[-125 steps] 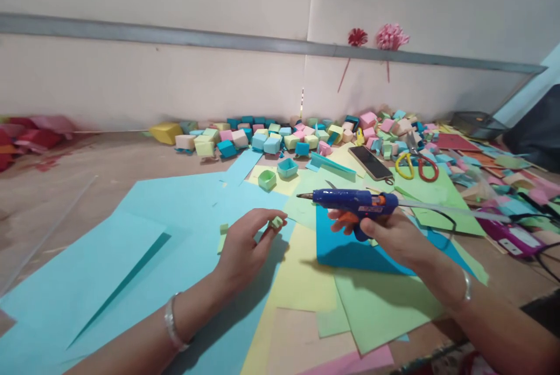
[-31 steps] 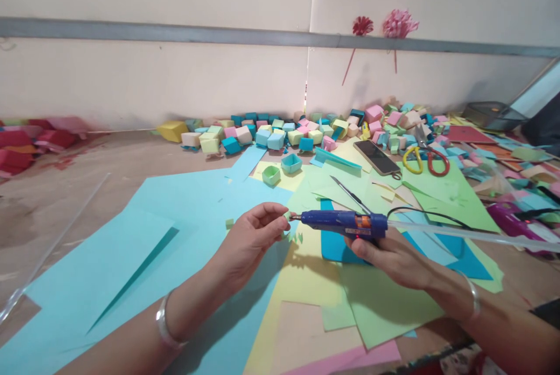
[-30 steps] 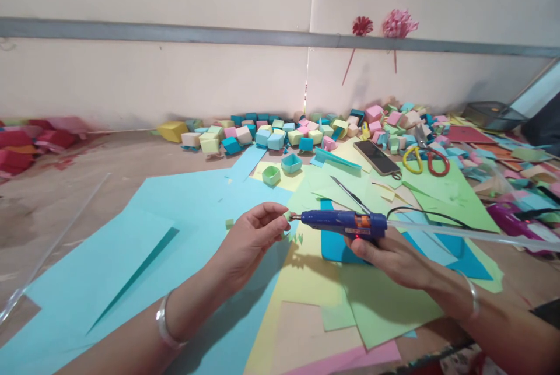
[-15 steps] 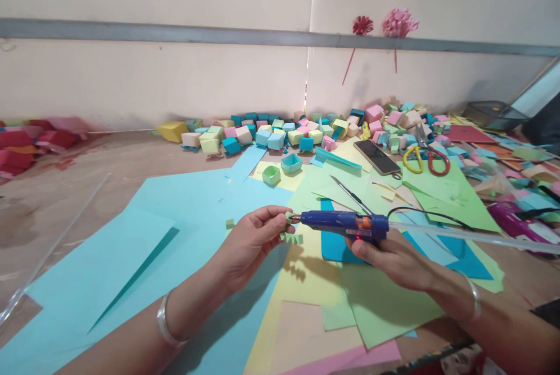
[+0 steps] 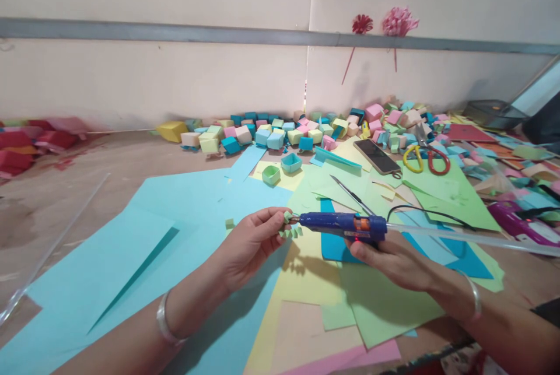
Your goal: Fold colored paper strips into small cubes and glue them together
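My left hand [image 5: 258, 239] pinches a small light green paper piece [image 5: 291, 231] with a zigzag edge between thumb and fingers. Fingers hide part of that piece. My right hand [image 5: 394, 258] is wrapped round a blue hot glue gun [image 5: 330, 221], which points left with a red light glowing on its handle. The metal nozzle [image 5: 295, 219] meets or nearly meets the green paper; I cannot tell which. From the gun's back a long clear glue stick [image 5: 464, 236] sticks out to the right. A tiny green paper scrap [image 5: 230, 223] lies left of my left hand.
Behind my hands stand a green paper box [image 5: 271, 175] and a blue paper box [image 5: 291, 163]. Several folded paper boxes line the wall. A phone [image 5: 378, 156], scissors [image 5: 426, 159] and a pen [image 5: 350, 193] lie on coloured sheets. A purple glue gun [image 5: 520, 223] rests at right.
The green paper piece has tilted slightly upward at the nozzle, and the glue gun has shifted a touch to the left. Both hands keep their holds.
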`<state>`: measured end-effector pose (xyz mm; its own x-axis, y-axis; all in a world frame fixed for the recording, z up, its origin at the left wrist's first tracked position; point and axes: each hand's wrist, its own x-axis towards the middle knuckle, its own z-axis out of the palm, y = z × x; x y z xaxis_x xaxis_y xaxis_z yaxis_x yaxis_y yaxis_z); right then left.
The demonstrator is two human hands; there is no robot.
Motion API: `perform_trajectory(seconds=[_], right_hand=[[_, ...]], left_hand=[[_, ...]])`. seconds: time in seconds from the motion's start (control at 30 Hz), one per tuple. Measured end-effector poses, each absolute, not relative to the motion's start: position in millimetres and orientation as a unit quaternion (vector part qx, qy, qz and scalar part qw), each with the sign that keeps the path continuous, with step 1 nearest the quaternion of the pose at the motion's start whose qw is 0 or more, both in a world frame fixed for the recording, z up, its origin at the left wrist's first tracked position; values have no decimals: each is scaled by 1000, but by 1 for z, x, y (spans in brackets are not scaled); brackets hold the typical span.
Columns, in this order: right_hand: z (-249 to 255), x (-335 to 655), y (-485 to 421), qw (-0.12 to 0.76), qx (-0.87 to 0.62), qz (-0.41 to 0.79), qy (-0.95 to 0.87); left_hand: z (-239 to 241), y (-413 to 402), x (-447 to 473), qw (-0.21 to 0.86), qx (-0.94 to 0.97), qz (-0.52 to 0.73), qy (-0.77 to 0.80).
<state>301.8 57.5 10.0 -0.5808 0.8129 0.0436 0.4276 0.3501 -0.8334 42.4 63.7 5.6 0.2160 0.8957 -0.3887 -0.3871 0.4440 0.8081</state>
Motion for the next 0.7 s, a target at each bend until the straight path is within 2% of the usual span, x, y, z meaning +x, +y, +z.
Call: perform_trajectory(seconds=[0.47, 0.7], right_hand=[[17, 301, 54, 191, -423, 358, -810], [19, 299, 53, 214, -424, 355, -805]], left_hand=[[2, 64, 42, 746, 297, 409, 433], [0, 63, 42, 745, 296, 408, 436]])
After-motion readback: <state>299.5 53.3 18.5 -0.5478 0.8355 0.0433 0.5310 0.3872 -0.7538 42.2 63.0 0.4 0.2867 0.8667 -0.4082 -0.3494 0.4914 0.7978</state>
